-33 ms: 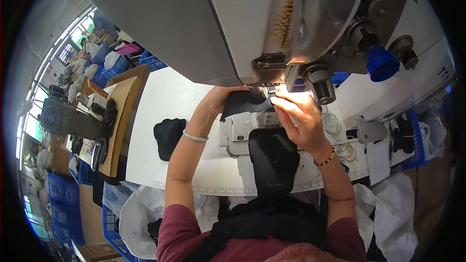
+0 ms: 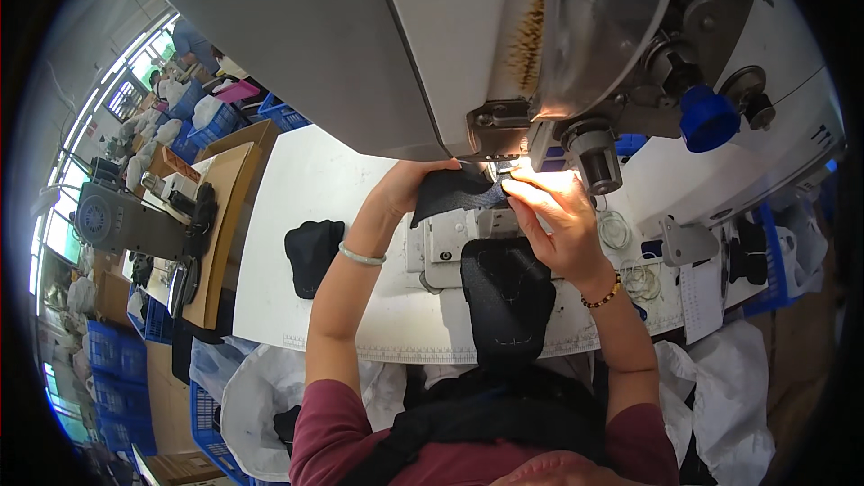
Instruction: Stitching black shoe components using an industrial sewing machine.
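A black fabric piece (image 2: 459, 196) lies under the lit needle area of a large sewing machine (image 2: 310, 54). My left hand (image 2: 407, 187) is closed on its left edge, with most of the fingers hidden behind the fabric and the machine head. My right hand (image 2: 562, 227) pinches the right end between thumb and fingers, close to the needle area. Nearer to me, a larger black padded panel (image 2: 508, 297) with faint light stitch marks lies over the front table edge. Left of my left forearm rests a smaller black padded piece (image 2: 313, 256).
The white table (image 2: 279, 207) has a ruler strip along its front edge. Thread (image 2: 615, 229) lies in loops on the right, near a metal bracket (image 2: 688, 241). White sacks (image 2: 733, 378) hang below the front edge. A second machine (image 2: 117, 220) and blue crates stand at left.
The lower left corner of the black fabric piece has dipped very slightly toward me. Both hands stay in place.
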The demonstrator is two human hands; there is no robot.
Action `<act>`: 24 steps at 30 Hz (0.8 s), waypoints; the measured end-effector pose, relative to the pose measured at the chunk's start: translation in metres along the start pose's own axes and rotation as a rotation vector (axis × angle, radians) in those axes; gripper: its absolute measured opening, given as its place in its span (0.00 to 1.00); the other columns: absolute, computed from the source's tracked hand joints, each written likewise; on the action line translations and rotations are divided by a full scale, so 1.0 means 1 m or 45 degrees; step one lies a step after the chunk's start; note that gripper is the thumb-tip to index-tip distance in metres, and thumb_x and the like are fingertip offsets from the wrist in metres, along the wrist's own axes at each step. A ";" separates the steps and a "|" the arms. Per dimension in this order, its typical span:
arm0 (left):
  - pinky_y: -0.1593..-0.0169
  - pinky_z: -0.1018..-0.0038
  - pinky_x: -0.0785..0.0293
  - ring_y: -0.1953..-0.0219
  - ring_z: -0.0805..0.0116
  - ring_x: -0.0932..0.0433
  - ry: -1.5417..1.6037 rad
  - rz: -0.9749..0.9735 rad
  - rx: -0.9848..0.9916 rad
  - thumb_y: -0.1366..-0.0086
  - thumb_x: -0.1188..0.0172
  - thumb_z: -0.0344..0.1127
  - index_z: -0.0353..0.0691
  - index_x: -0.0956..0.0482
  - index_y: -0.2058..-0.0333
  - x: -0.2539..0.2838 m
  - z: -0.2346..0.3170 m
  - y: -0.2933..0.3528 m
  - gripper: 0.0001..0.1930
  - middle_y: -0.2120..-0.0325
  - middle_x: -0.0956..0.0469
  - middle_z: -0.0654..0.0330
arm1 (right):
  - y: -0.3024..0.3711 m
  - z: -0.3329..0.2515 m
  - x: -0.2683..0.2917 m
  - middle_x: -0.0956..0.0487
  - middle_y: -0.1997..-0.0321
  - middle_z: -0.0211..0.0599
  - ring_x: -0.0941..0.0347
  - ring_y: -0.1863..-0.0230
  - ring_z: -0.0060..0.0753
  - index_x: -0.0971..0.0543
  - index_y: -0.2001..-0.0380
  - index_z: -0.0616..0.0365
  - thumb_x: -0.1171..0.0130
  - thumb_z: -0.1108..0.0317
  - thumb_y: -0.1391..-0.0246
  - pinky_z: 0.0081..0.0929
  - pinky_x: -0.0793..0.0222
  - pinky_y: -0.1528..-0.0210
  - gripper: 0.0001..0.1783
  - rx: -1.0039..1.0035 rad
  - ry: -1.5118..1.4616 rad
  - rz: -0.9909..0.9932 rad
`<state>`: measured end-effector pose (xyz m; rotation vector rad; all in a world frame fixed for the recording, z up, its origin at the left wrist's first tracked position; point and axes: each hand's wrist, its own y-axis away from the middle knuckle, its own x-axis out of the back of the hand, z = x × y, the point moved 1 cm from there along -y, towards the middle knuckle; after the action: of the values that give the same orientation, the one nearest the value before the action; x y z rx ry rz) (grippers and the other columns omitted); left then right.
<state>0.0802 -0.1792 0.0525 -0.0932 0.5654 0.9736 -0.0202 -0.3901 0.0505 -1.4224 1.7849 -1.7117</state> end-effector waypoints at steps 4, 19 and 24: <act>0.60 0.76 0.22 0.66 0.66 0.20 -0.067 -0.062 -0.125 0.45 0.41 0.28 0.29 0.25 0.60 -0.016 -0.007 0.008 0.14 0.65 0.21 0.51 | 0.009 -0.005 -0.003 0.26 0.61 0.27 0.31 0.64 0.30 0.21 0.58 0.52 0.36 0.70 0.55 0.31 0.37 0.57 0.17 0.153 0.178 -0.002; 0.58 0.79 0.26 0.63 0.74 0.22 -0.066 0.004 -0.393 0.42 0.42 0.29 0.30 0.28 0.51 -0.045 -0.032 0.045 0.20 0.63 0.22 0.58 | 0.009 -0.023 -0.008 0.28 0.56 0.25 0.30 0.53 0.26 0.21 0.59 0.49 0.42 0.68 0.57 0.25 0.37 0.52 0.17 0.273 0.332 -0.110; 0.56 0.79 0.26 0.63 0.73 0.22 -0.193 0.029 -0.367 0.43 0.41 0.33 0.31 0.29 0.51 -0.047 -0.025 0.049 0.21 0.62 0.23 0.58 | 0.007 -0.020 -0.001 0.25 0.57 0.26 0.28 0.53 0.26 0.20 0.61 0.53 0.44 0.69 0.56 0.23 0.38 0.52 0.15 0.346 0.213 -0.088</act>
<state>0.0106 -0.1944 0.0631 -0.2680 0.2849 1.0702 -0.0380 -0.3786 0.0493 -1.2712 1.5218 -2.0713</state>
